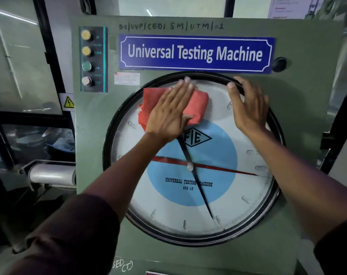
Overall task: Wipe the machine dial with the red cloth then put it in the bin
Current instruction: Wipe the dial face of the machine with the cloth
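The red cloth (196, 105) lies flat against the upper left part of the machine dial (190, 195), pressed there under the left hand (168, 114). The fingers (183, 89) of this hand are stretched out straight and close together, pointing up toward the top of the rim, and the thumb lies on the lower edge of the cloth. So the hand does not grasp the cloth; the palm holds it against the glass. The cloth comes out on both sides of the hand, more to the right, and a looser corner shows at the left.

The right hand (248, 108) rests with its fingers spread and slightly bent on the upper right of the dial, and holds nothing. The fingertips reach the black rim (109, 143); I cannot say for sure if the palm touches the glass.

Between the two hands a strip of glass is free. Below them most of the dial face is open: the blue circle (220, 155), the red pointer (218, 168) and the black pointer (203, 197). Just above the rim sits the blue nameplate (194, 53), and a column of buttons (86, 58) stands to the left of it.

The cloth is orange-red, folded into a thick pad, with a fine woven texture.
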`<state>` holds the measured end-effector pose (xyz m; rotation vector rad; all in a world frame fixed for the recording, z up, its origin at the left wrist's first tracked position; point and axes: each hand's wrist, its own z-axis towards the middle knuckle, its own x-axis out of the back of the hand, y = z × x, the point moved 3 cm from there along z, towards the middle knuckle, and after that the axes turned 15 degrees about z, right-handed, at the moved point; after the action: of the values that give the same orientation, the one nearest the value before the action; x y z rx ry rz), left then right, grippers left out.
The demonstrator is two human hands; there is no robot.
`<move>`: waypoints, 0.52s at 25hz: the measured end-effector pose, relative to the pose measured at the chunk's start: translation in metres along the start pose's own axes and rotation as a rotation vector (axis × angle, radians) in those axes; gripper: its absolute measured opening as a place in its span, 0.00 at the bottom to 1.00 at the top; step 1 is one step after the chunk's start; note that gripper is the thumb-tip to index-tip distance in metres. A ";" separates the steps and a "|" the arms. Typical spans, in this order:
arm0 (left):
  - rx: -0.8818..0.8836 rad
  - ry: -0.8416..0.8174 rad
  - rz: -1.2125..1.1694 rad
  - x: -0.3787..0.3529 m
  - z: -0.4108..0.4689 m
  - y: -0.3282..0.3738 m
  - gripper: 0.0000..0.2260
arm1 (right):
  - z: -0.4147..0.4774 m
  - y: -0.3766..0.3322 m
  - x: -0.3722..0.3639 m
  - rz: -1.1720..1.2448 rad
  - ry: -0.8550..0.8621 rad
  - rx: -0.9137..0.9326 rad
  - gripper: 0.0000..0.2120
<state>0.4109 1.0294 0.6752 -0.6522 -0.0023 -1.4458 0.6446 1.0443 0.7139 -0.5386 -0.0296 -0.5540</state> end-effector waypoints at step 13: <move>0.156 0.033 -0.004 -0.009 -0.007 -0.002 0.33 | -0.002 0.003 -0.007 -0.052 0.039 0.005 0.27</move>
<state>0.4045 1.0345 0.6668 -0.5009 -0.0892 -1.4438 0.6401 1.0488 0.7098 -0.5229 -0.0080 -0.6149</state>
